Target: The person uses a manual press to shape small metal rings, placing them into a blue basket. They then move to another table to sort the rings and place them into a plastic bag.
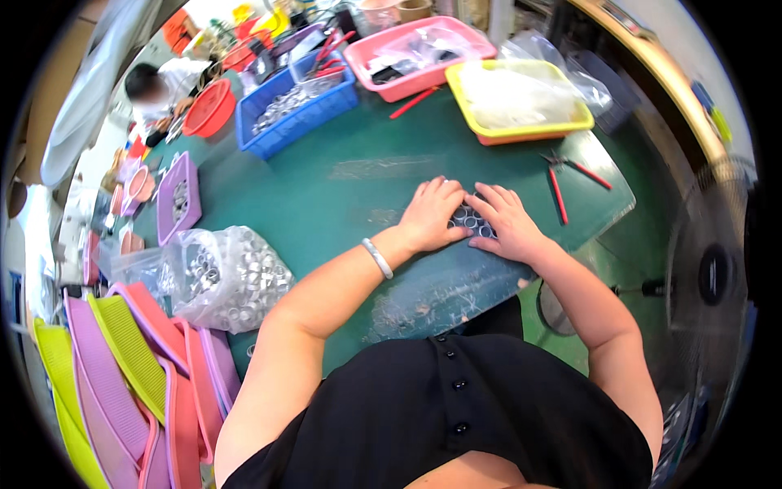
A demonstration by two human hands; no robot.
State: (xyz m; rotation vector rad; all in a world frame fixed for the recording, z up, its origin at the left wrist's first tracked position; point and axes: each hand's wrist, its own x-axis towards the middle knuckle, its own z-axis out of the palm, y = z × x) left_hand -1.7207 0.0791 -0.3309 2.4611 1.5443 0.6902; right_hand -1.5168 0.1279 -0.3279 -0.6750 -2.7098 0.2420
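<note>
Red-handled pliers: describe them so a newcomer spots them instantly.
Start at the green table and find the yellow tray at its far right. Just in front of that tray, right of the person's right hand, lie the pliers. They are the only tool there, with thin red handles splayed apart.

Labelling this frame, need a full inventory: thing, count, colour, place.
metal rings: small cluster, silver, under both hands
table: one, green
bag of rings: one, clear, left
pliers: red handles, count unclear, right
yellow tray: one, far right
pink tray: one, far centre
blue basket: one, far left
red basket: one, by a seated person
purple tray: one, left edge
stacked trays: several, pink, purple, yellow-green, lower left
fan: one, right
left hand: bracelet on wrist
right hand: on rings
</note>
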